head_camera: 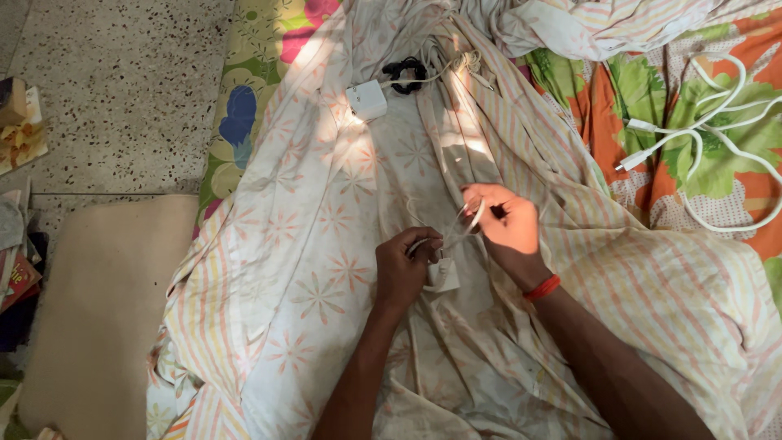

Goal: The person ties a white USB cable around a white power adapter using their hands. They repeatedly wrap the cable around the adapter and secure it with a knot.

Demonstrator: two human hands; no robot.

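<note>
Left hand (401,267): forearm comes up from the bottom edge of the view, wrist roughly straight, back of hand facing camera. Fingers curled shut, pinching a thin white cable (456,236) just above a small white charger block (442,275). Block hangs or rests right under the fingers, touching them.

Right hand (509,224): forearm enters from lower right, wrist bent inward toward the left hand. Red band (542,288) on the wrist. Thumb and fingers closed on a loop of the same cable, loop wrapped around the fingertips. Both hands close together, cable runs between them.

All of this sits mid-bed, over a pale sheet (326,244) with thin stripes and star-like flower prints, crumpled, sunlit patch toward the far end of the bed.

Farther up the sheet, near the far edge: second white adapter (366,99), square, lying flat. Just beside it a black hair tie or coiled band (405,73); can't tell which. A cream cord (456,63) runs from that area.

Right side of bed: bright floral cover (700,155), orange and green, with a white cable bundle (717,122) loosely looped on it, plug ends pointing left.

Left edge of bed: floral mattress cover (244,114), then speckled floor (122,90). Beige cushion or mat (106,310) on the floor by the bed's near-left corner.
</note>
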